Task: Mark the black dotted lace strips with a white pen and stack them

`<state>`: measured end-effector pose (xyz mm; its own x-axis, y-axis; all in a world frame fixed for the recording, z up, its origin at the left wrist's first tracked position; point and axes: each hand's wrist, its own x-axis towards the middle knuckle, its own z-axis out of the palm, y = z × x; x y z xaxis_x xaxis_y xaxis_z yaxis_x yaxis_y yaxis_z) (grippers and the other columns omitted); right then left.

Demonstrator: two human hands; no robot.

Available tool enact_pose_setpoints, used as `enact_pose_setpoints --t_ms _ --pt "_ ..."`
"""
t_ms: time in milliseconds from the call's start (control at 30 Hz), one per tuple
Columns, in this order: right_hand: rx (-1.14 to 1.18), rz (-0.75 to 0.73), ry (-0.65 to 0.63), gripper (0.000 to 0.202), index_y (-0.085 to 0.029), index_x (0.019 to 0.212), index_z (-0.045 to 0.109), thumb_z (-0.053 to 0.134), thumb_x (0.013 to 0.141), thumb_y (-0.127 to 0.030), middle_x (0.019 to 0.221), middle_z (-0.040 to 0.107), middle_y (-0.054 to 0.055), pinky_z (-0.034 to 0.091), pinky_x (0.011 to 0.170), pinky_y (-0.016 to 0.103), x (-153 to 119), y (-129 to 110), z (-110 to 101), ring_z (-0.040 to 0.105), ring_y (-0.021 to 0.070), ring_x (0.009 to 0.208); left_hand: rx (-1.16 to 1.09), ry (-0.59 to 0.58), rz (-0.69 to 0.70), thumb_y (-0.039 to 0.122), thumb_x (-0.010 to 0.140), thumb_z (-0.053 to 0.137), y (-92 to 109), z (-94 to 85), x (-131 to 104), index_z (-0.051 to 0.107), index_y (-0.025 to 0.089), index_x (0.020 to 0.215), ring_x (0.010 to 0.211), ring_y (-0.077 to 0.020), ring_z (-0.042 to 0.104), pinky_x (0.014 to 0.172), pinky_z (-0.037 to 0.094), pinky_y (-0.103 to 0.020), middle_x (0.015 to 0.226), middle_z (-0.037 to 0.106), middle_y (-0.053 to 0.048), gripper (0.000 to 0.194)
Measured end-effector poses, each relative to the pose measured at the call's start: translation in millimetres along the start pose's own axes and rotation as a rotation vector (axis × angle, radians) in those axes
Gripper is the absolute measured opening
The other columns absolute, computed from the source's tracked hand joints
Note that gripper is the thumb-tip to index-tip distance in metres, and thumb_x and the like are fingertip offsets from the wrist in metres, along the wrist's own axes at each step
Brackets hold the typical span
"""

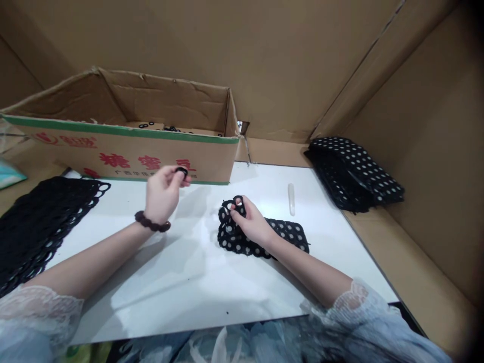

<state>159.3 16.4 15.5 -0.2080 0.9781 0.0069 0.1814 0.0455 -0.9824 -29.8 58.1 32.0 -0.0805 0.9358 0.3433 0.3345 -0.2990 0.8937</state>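
Pinched in the fingers of my left hand (pixel 163 192) is a small black ring (pixel 182 171), held up in front of the cardboard box. My right hand (pixel 251 219) grips the upper left edge of a black mesh piece (pixel 289 233) full of round holes. That piece lies on the white table, and its left end is lifted and curled by my fingers. One ring of the mesh (pixel 239 200) stands out between my right thumb and forefinger. The two hands are apart, the left one farther from me.
An open cardboard box (pixel 166 156) with loose black rings inside stands at the back left. Black mesh sheets (pixel 34 217) are stacked at the left. More folded mesh (pixel 355 171) lies at the right edge. A whitish translucent stick (pixel 291 199) rests on the white table (pixel 181 292).
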Motion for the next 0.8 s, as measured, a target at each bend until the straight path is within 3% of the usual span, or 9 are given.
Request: enact_pose_setpoints --t_ms 67,200,267,333,433,600,800 --pt "-0.015 -0.005 -0.002 0.016 -0.020 0.080 0.034 0.045 0.075 -0.030 0.084 0.048 0.000 0.038 0.078 0.027 -0.3 -1.7 -0.2 0.047 0.0121 0.080 0.156 0.070 0.178 0.029 0.083 0.043 6.5 -3.2 -3.9 0.054 0.015 0.098 0.068 -0.0122 0.060 0.068 0.048 -0.025 0.080 0.063 -0.005 0.023" --pt "-0.143 -0.051 -0.069 0.029 -0.017 0.086 0.046 0.058 0.065 -0.033 0.086 0.053 0.001 0.037 0.082 0.029 2.8 -7.1 -0.9 0.049 0.0141 0.084 0.454 -0.141 0.785 0.017 0.079 0.048 12.4 -0.1 -28.5 0.054 0.018 0.103 0.077 -0.0155 0.059 0.074 0.046 -0.027 0.088 0.064 -0.006 0.024" --pt "-0.174 -0.046 -0.142 0.031 -0.016 0.086 0.051 0.062 0.062 -0.032 0.084 0.056 0.001 0.038 0.080 0.029 3.8 -9.8 -2.5 0.051 0.0146 0.082 0.554 -0.223 0.972 0.015 0.079 0.048 8.5 3.6 -38.0 0.052 0.016 0.107 0.072 -0.0160 0.059 0.068 0.046 -0.027 0.080 0.065 -0.006 0.028" --pt "-0.163 -0.006 -0.210 0.025 -0.015 0.084 0.056 0.059 0.064 -0.031 0.080 0.058 0.000 0.039 0.078 0.028 3.9 -11.7 -4.8 0.053 0.0146 0.079 0.632 -0.226 0.954 0.015 0.081 0.045 2.4 7.2 -42.6 0.051 0.014 0.107 0.066 -0.0155 0.058 0.064 0.045 -0.027 0.073 0.064 -0.005 0.027" --pt "-0.117 0.052 -0.268 0.020 -0.014 0.080 0.059 0.057 0.067 -0.029 0.076 0.059 0.000 0.040 0.076 0.027 3.8 -12.0 -9.3 0.054 0.0143 0.076 0.650 -0.196 0.790 0.016 0.083 0.042 -3.9 10.8 -44.0 0.052 0.014 0.103 0.070 -0.0148 0.058 0.067 0.045 -0.026 0.078 0.063 -0.004 0.022" --pt "0.045 0.076 -0.094 0.020 -0.016 0.083 0.057 0.057 0.067 -0.027 0.087 0.061 0.001 0.038 0.085 0.029 5.2 -5.9 -14.2 0.055 0.0142 0.084 0.627 -0.295 0.580 0.022 0.086 0.038 -3.2 14.3 -43.4 0.053 0.016 0.101 0.074 -0.0155 0.055 0.070 0.044 -0.027 0.080 0.057 -0.004 0.022" --pt "0.204 0.056 -0.043 0.014 -0.017 0.077 0.051 0.056 0.068 -0.026 0.086 0.059 0.001 0.038 0.086 0.030 4.0 -1.5 -7.4 0.055 0.0141 0.085 0.422 -0.422 0.348 0.025 0.088 0.034 -2.0 19.1 -40.3 0.053 0.019 0.100 0.077 -0.0139 0.053 0.073 0.042 -0.026 0.086 0.056 -0.003 0.024"
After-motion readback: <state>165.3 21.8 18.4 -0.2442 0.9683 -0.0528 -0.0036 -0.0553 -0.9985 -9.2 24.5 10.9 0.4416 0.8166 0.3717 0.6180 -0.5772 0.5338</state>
